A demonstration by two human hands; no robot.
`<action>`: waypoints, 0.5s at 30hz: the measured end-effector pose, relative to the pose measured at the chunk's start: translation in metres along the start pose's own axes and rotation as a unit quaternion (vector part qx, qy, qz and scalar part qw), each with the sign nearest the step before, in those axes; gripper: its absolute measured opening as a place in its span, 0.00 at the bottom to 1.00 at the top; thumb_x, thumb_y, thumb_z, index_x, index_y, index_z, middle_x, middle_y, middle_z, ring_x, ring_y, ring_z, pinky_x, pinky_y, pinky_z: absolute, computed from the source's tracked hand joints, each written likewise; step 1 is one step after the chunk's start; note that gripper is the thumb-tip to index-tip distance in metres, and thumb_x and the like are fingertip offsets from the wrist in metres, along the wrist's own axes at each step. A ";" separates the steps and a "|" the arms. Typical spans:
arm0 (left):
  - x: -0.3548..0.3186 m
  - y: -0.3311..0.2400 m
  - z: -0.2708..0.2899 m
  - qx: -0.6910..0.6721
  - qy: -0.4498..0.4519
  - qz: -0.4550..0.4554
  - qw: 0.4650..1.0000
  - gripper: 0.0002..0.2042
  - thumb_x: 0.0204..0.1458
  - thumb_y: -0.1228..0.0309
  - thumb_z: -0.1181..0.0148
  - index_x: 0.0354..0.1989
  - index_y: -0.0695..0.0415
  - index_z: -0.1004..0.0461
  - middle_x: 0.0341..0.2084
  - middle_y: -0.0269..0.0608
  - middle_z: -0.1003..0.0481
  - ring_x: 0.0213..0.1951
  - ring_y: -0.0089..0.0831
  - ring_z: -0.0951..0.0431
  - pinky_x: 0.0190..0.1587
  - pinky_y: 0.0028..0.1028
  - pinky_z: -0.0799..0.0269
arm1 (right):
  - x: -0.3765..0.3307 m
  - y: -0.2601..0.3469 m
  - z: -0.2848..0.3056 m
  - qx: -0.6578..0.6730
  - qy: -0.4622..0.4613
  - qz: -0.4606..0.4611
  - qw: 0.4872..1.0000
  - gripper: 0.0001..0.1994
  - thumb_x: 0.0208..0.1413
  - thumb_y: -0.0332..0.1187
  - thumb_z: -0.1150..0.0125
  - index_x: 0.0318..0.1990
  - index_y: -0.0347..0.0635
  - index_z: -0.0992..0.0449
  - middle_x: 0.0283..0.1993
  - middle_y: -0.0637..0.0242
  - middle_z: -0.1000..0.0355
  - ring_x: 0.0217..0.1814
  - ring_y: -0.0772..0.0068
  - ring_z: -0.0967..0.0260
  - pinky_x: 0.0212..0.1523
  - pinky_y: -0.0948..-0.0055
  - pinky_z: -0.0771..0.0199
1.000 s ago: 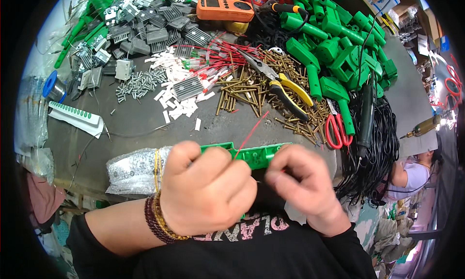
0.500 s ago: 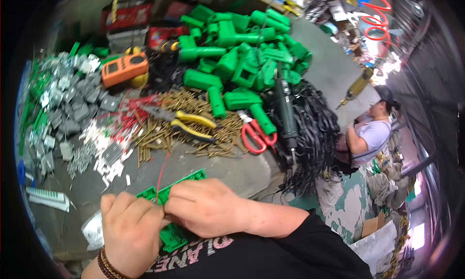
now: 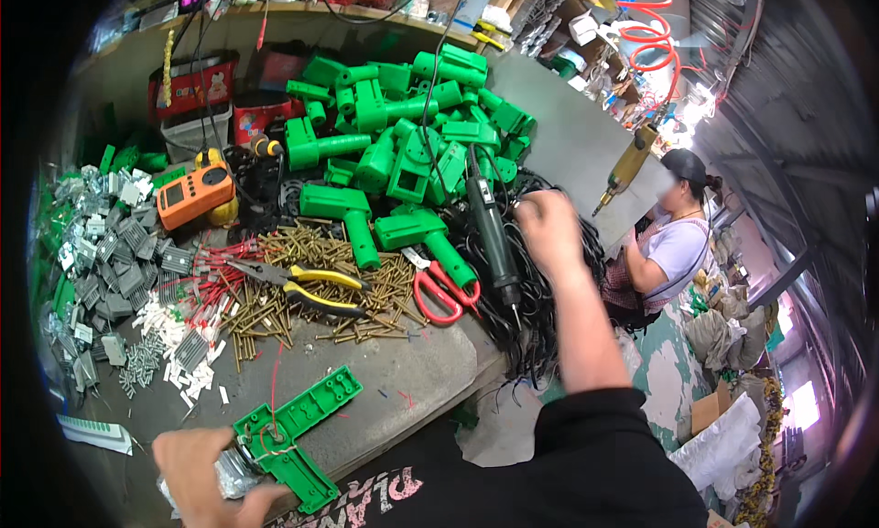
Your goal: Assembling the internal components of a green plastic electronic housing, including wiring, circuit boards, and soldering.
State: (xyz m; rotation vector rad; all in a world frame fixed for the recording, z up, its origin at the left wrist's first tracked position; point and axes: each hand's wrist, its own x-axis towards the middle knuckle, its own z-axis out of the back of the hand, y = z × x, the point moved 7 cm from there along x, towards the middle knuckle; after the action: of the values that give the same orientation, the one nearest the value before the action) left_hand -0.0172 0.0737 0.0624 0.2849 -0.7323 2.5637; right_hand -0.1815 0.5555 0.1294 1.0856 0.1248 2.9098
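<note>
Near the tabletop's [image 3: 430, 381] front edge the left hand [image 3: 206, 478] grips a green plastic housing half [image 3: 298, 432], light, stiff, probably best held by its handle end; the right hand [image 3: 548, 228], fingers curled, reaches into black cables [image 3: 540, 322] beside the electric screwdriver [image 3: 493, 239].

Left hand [image 3: 206, 478] clenched, right hand [image 3: 548, 228] outstretched

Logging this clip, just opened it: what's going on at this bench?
A person sits at a cluttered workbench. Their left hand holds a green plastic housing half with a small motor and red wire at the bench's near edge. Their right hand reaches out over a pile of black cables, beside a black electric screwdriver. Brass screws, pliers and green housings lie beyond.
</note>
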 end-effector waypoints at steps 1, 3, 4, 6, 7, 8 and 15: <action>0.001 0.003 0.003 -0.004 -0.003 -0.014 1.000 0.35 0.40 0.60 0.26 0.60 0.58 0.30 0.53 0.54 0.26 0.55 0.51 0.28 0.60 0.44 0.36 | 0.008 -0.063 0.015 -0.169 -0.044 -0.051 0.983 0.19 0.55 0.42 0.35 0.46 0.34 0.20 0.47 0.49 0.23 0.50 0.45 0.26 0.53 0.54 0.25; -0.002 0.011 0.004 0.048 -0.009 0.007 0.999 0.35 0.36 0.59 0.24 0.55 0.62 0.28 0.51 0.52 0.25 0.54 0.55 0.29 0.60 0.46 0.38 | 0.004 -0.150 0.008 -0.276 0.049 -0.148 0.948 0.20 0.56 0.44 0.34 0.46 0.34 0.23 0.51 0.50 0.25 0.55 0.48 0.28 0.57 0.57 0.28; -0.003 0.004 0.005 0.100 -0.037 -0.048 0.993 0.26 0.42 0.63 0.28 0.51 0.61 0.25 0.41 0.50 0.23 0.43 0.47 0.24 0.51 0.42 0.30 | 0.004 -0.153 0.000 -0.273 0.068 -0.142 0.949 0.21 0.56 0.44 0.34 0.46 0.34 0.24 0.50 0.50 0.25 0.55 0.47 0.28 0.56 0.55 0.27; -0.020 0.021 -0.010 0.061 -0.057 -0.023 0.996 0.31 0.35 0.65 0.26 0.52 0.61 0.27 0.43 0.52 0.26 0.45 0.49 0.26 0.53 0.43 0.34 | 0.008 -0.145 -0.014 -0.260 0.092 -0.129 0.952 0.21 0.56 0.45 0.34 0.46 0.34 0.26 0.49 0.49 0.25 0.54 0.46 0.27 0.54 0.54 0.26; -0.026 0.025 -0.009 0.021 -0.080 0.003 0.997 0.37 0.27 0.66 0.23 0.52 0.62 0.29 0.46 0.54 0.28 0.46 0.51 0.29 0.54 0.45 0.37 | 0.013 -0.125 -0.020 -0.248 0.099 -0.120 0.956 0.20 0.56 0.44 0.35 0.45 0.35 0.27 0.50 0.48 0.26 0.54 0.44 0.28 0.54 0.53 0.27; -0.035 0.026 -0.004 0.026 -0.101 0.024 0.994 0.37 0.30 0.64 0.24 0.53 0.63 0.30 0.50 0.56 0.30 0.49 0.52 0.29 0.56 0.47 0.37 | 0.018 -0.107 -0.031 -0.234 0.108 -0.110 0.960 0.18 0.56 0.42 0.35 0.43 0.35 0.28 0.50 0.46 0.26 0.54 0.42 0.28 0.54 0.51 0.27; 0.013 -0.143 0.012 0.040 -0.177 -0.454 0.872 0.14 0.41 0.66 0.32 0.40 0.45 0.19 0.38 0.32 0.20 0.29 0.23 0.22 0.31 0.25 0.30 | 0.058 -0.177 -0.008 -0.176 0.113 -0.009 0.978 0.23 0.53 0.32 0.31 0.51 0.36 0.36 0.48 0.41 0.27 0.52 0.39 0.27 0.49 0.48 0.28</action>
State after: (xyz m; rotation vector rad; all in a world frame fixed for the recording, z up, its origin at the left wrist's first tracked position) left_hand 0.0404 0.1799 0.1407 0.9043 -0.4404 1.6441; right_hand -0.2297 0.7349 0.1455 0.6943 -0.3606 2.8725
